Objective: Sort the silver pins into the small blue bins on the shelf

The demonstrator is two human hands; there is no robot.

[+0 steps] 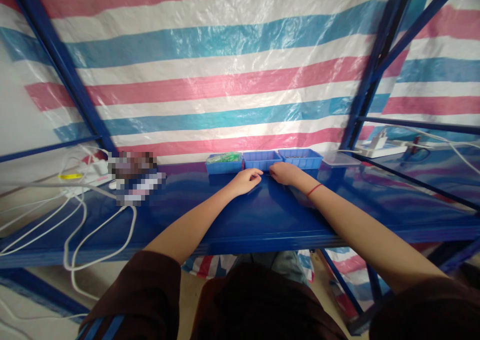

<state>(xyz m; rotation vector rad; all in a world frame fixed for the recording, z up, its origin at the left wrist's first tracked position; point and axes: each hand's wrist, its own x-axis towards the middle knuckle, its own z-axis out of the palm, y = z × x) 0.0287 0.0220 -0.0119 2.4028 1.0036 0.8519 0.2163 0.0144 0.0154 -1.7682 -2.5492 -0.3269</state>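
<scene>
Both of my hands are close together over the blue tabletop [240, 220]. My left hand [246, 181] is closed in a loose pinch, its fingertips pointing right; what it holds is too small to name. My right hand [284, 173], with a red cord on the wrist, is closed with the fingers curled down, and its grip is hidden. A faint thin line shows between the two hands. Just behind them stand three blue bins: the left bin [224, 167] holds green and clear items, the middle bin [261, 166] shows its inner wall, and the right bin [301, 164] has small dark pieces.
A clear plastic lid [341, 159] lies right of the bins. White cables [129, 230] and a power strip [90, 184] occupy the left side, beside a pixelated patch. Another power strip [386, 149] sits at right. Blue metal posts [369, 80] frame a striped tarp [225, 70].
</scene>
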